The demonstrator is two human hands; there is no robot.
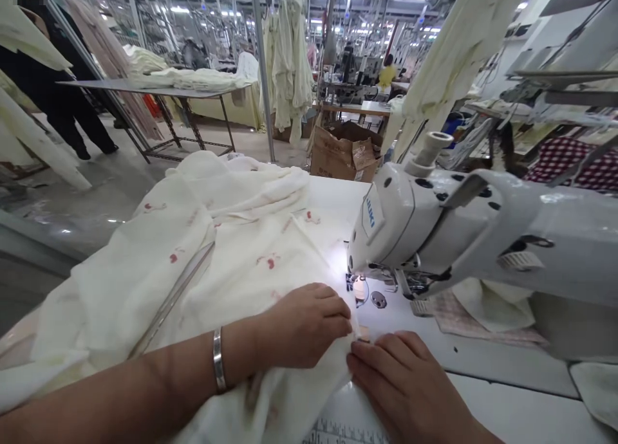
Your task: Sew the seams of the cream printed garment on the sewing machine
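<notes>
A cream fabric (232, 251) with small red motifs lies heaped over the white sewing table (506, 392). My left hand (304, 325), a metal bangle on its wrist, is curled and pinches the fabric's edge just in front of the needle area. My right hand (405, 379) meets it from the right, fingers pressed on the same edge, where a small tan label (363, 333) shows. The white sewing machine (458, 231) stands right behind the hands, its lamp lighting the needle plate (379, 299).
A ruler strip (338, 431) is printed at the table's near edge. Patterned cloth (463, 315) lies under the machine arm. Beyond are a cardboard box (345, 151), a metal table (154, 90) with folded cloth, hanging garments (290, 64) and a person (53, 77) standing at far left.
</notes>
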